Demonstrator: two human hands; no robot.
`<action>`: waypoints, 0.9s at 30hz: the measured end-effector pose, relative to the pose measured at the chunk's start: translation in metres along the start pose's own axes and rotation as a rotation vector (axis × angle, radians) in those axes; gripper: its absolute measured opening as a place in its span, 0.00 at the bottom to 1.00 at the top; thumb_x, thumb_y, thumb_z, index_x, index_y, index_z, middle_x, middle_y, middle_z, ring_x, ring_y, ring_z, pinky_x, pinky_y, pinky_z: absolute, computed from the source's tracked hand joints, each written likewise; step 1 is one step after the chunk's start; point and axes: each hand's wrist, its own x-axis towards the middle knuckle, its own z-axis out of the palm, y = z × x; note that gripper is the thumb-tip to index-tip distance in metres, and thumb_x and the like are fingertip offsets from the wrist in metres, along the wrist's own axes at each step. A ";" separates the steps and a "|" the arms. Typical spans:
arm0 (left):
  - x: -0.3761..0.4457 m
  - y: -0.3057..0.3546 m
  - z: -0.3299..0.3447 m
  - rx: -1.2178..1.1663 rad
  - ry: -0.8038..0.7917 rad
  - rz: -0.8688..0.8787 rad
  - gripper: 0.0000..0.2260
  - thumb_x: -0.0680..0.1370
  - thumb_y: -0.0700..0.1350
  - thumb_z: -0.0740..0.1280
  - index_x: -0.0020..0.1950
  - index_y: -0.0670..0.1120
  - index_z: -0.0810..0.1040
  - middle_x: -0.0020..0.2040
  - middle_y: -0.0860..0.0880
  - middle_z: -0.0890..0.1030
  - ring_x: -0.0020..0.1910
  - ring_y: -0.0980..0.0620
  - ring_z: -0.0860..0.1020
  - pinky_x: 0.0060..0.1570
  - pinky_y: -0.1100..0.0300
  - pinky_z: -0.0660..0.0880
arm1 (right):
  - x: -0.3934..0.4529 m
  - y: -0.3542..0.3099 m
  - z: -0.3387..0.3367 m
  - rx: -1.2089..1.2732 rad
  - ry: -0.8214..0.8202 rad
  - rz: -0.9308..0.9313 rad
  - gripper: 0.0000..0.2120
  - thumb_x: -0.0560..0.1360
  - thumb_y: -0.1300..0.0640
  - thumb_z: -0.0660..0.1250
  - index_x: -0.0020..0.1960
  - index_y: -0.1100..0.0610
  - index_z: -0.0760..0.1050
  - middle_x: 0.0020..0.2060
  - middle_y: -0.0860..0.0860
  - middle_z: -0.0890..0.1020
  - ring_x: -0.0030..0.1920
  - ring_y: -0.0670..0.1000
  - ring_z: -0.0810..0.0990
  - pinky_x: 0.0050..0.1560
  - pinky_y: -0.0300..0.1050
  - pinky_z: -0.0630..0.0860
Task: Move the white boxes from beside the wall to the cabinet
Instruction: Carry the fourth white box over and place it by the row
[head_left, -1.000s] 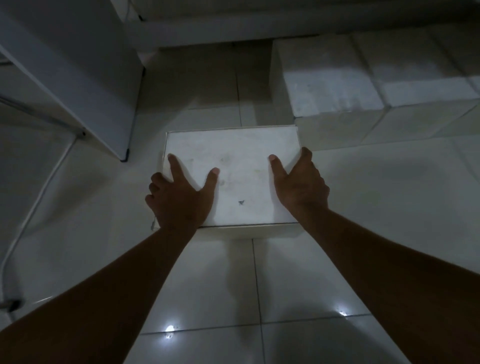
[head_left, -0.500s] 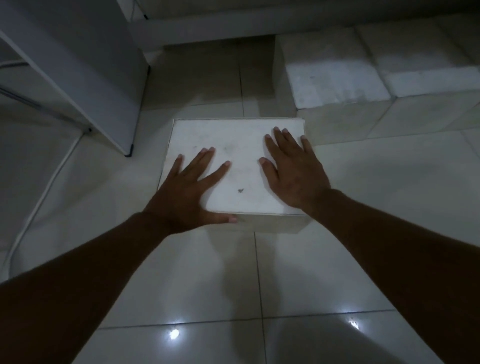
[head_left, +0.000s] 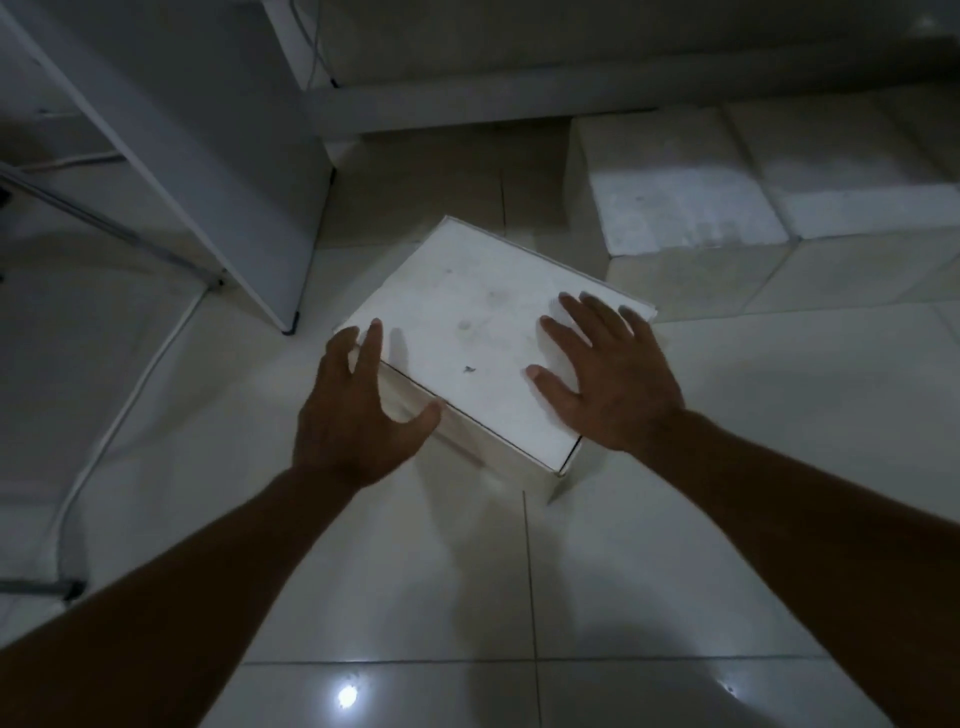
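A white box (head_left: 467, 322) sits on the tiled floor, turned so one corner points toward me. My right hand (head_left: 613, 384) lies flat on its top near the right edge, fingers spread. My left hand (head_left: 353, 415) is at the box's left corner, fingers apart over the edge, thumb against the near side face. More white boxes (head_left: 675, 208) are lined up in a row by the wall at the upper right. The grey cabinet (head_left: 223, 156) stands at the upper left, its bottom corner close to the box.
A white cable (head_left: 130, 395) runs along the floor at the left. A metal bar (head_left: 36, 587) lies at the lower left. Glossy floor tiles (head_left: 519, 597) stretch toward me, with lamp reflections.
The box has turned from square-on to corner-on and shifted toward the cabinet. My left hand slid off the top to the left corner; my right hand stayed on top.
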 end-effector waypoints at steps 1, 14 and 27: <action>-0.005 0.008 0.002 -0.049 0.035 -0.078 0.50 0.68 0.71 0.67 0.80 0.48 0.51 0.78 0.45 0.55 0.75 0.43 0.61 0.64 0.43 0.70 | 0.002 0.007 0.000 -0.014 -0.048 -0.041 0.34 0.79 0.34 0.46 0.76 0.53 0.64 0.78 0.56 0.60 0.78 0.57 0.57 0.75 0.61 0.54; 0.063 0.057 0.033 -0.640 -0.011 -0.541 0.50 0.73 0.58 0.73 0.80 0.46 0.41 0.74 0.43 0.66 0.72 0.42 0.67 0.69 0.52 0.65 | -0.015 -0.043 0.016 0.041 -0.084 0.195 0.37 0.79 0.34 0.38 0.81 0.55 0.44 0.80 0.57 0.46 0.79 0.56 0.43 0.76 0.62 0.41; 0.022 0.070 0.018 0.253 -0.366 0.611 0.51 0.67 0.78 0.55 0.81 0.51 0.45 0.80 0.50 0.40 0.78 0.52 0.36 0.75 0.41 0.39 | -0.037 0.052 0.008 0.018 -0.150 -0.203 0.48 0.71 0.28 0.55 0.81 0.53 0.46 0.80 0.52 0.45 0.79 0.50 0.41 0.78 0.56 0.48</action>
